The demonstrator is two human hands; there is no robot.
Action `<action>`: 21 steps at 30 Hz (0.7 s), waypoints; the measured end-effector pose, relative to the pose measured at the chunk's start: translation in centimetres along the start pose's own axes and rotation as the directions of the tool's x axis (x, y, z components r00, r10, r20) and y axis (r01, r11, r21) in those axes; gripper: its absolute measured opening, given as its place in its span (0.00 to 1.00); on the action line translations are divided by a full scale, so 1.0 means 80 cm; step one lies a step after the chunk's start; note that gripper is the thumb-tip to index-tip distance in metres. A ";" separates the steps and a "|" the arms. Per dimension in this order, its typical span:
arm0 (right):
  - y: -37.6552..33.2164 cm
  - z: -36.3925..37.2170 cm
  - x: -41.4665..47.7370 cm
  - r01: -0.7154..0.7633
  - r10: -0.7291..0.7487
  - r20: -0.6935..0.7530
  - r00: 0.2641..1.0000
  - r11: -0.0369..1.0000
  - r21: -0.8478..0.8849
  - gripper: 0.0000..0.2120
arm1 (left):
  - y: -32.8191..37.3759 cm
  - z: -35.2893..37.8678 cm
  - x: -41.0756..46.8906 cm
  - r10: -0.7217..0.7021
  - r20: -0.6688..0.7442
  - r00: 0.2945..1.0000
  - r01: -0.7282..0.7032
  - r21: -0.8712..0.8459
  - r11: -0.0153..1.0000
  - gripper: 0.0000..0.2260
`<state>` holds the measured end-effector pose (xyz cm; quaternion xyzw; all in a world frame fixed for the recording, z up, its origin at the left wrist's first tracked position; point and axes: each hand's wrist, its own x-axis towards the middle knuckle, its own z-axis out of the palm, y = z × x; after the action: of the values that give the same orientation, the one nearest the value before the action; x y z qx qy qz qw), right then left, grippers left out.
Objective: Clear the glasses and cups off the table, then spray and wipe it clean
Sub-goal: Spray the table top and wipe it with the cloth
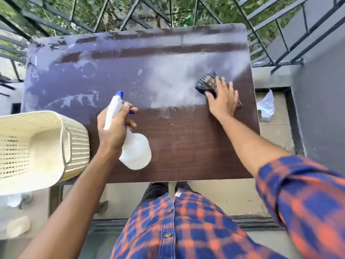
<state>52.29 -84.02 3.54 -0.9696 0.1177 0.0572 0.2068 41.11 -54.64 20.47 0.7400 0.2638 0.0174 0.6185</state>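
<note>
A dark brown table (186,146) fills the middle of the head view, its far half covered in pale wet smears and dust. My left hand (113,128) grips a white spray bottle (134,150) with a blue nozzle, held over the near left part of the table, nozzle pointing away. My right hand (223,99) lies flat with spread fingers on a dark striped cloth (206,84) near the table's right edge, pressing it against the wet surface. No glasses or cups stand on the table.
A cream plastic basket (37,150) sits at the table's near left corner, overhanging the edge. A black metal railing (130,15) runs behind and to the right. Crumpled white paper (266,107) lies on the floor to the right. A grey wall (321,109) stands close on the right.
</note>
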 end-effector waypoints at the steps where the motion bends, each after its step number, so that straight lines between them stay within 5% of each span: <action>1: -0.029 0.008 0.006 0.054 -0.053 0.044 0.998 0.998 -0.019 0.32 | -0.001 -0.005 0.001 0.002 -0.006 1.000 -0.002 -0.004 1.000 0.07; 3: -0.083 0.033 -0.006 0.239 -0.235 0.131 0.963 0.971 -0.013 0.32 | -0.006 -0.015 0.001 -0.006 -0.022 1.000 0.006 -0.007 1.000 0.07; 6: -0.123 0.072 -0.080 0.540 -0.533 0.223 0.816 0.841 0.032 0.30 | -0.014 -0.027 -0.001 -0.024 -0.039 0.999 0.024 -0.011 1.000 0.06; 9: -0.086 0.081 -0.181 0.746 -0.743 0.255 0.618 0.657 0.108 0.27 | -0.021 -0.036 -0.006 -0.038 -0.054 0.998 0.036 -0.029 0.999 0.06; 11: -0.028 0.065 -0.223 0.790 -0.788 0.266 0.556 0.600 0.127 0.25 | -0.023 -0.040 -0.011 -0.043 -0.062 0.997 0.040 -0.051 0.998 0.06; 14: 0.058 0.031 -0.212 0.685 -0.688 0.180 0.703 0.723 0.090 0.27 | -0.025 -0.043 -0.016 -0.061 -0.074 0.995 0.056 -0.072 0.996 0.07; 17: 0.091 0.005 -0.129 0.364 -0.364 -0.015 0.931 0.931 0.036 0.27 | -0.027 -0.048 -0.022 -0.064 -0.069 0.996 0.058 -0.079 0.995 0.07; 21: 0.025 0.000 -0.021 -0.005 0.009 -0.108 0.994 0.999 0.040 0.27 | -0.026 -0.050 -0.032 -0.055 -0.079 0.995 0.049 -0.081 0.996 0.07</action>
<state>50.16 -85.45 3.03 -0.9665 0.1334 0.0028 0.2192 36.75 -51.90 20.26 0.7065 0.3069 0.0415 0.6364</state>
